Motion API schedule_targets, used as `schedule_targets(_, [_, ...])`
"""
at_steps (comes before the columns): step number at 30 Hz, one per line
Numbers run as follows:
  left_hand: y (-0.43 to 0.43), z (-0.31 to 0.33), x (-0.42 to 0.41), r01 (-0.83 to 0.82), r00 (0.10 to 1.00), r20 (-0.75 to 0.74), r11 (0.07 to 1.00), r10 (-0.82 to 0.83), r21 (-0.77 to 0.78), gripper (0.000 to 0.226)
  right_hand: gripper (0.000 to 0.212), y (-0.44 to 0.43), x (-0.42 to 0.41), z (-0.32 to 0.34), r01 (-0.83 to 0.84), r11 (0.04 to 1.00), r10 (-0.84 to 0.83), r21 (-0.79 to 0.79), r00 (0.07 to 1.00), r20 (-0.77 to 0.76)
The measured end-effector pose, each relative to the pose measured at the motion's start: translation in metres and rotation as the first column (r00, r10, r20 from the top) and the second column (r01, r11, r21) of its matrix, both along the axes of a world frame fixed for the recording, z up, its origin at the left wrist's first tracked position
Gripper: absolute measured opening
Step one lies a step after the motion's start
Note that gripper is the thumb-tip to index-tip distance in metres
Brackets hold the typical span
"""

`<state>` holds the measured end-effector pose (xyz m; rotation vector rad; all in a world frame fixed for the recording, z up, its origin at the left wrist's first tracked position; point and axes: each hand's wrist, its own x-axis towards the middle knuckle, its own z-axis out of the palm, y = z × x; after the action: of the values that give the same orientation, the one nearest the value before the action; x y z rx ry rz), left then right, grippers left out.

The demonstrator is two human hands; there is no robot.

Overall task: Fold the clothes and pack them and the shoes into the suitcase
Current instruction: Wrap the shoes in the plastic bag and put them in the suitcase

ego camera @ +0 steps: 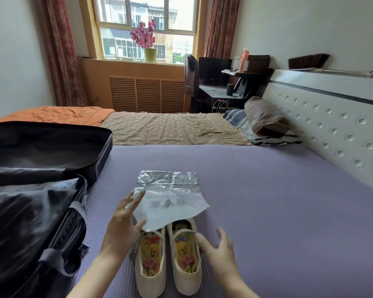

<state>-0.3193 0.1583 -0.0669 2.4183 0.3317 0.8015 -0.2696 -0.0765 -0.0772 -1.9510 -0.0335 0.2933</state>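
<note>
Purple mat (pixel 267 201) bears 2 shoes (pixel 152 261), bag (pixel 170 203) over toes, suitcase (pixel 30 222) beside; left hand (pixel 122 224), right hand (pixel 219 248) splayed.

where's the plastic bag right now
Head view, centre: the plastic bag lies on the purple mat, its near edge over the toes of the shoes, right of the open suitcase.

Home bedroom: bed (pixel 256 179), pillow (pixel 265 116), curtains (pixel 60 50).

Head view — forward, down, close
</note>
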Motion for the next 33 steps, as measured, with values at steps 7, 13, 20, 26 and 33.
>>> schedule_targets(7, [-0.016,0.004,0.011,-0.024,0.998,-0.050,1.000,0.024,0.003,0.096,0.063,-0.004,-0.019,-0.009,-0.070,0.996,0.079,0.054,0.982,-0.173])
schedule_targets(13, [-0.033,0.011,0.019,-0.039,0.997,-0.070,0.999,0.039,0.002,0.089,0.040,-0.036,-0.010,0.005,-0.081,0.980,0.131,0.184,0.950,-0.283])
schedule_targets(20, [-0.049,0.011,0.030,-0.072,0.991,-0.110,0.997,0.073,0.010,0.087,0.029,-0.101,-0.009,0.033,-0.240,0.943,0.303,0.228,0.904,-0.301])
schedule_targets(26, [-0.055,0.011,0.032,-0.055,0.993,-0.105,0.998,0.059,0.037,0.088,0.039,-0.143,-0.013,0.061,-0.356,0.882,0.443,0.308,0.850,-0.285])
schedule_targets(33, [-0.053,0.004,0.026,0.001,0.996,-0.086,0.995,0.007,0.097,0.093,0.040,-0.122,-0.016,0.077,-0.288,0.885,0.389,0.365,0.889,-0.242])
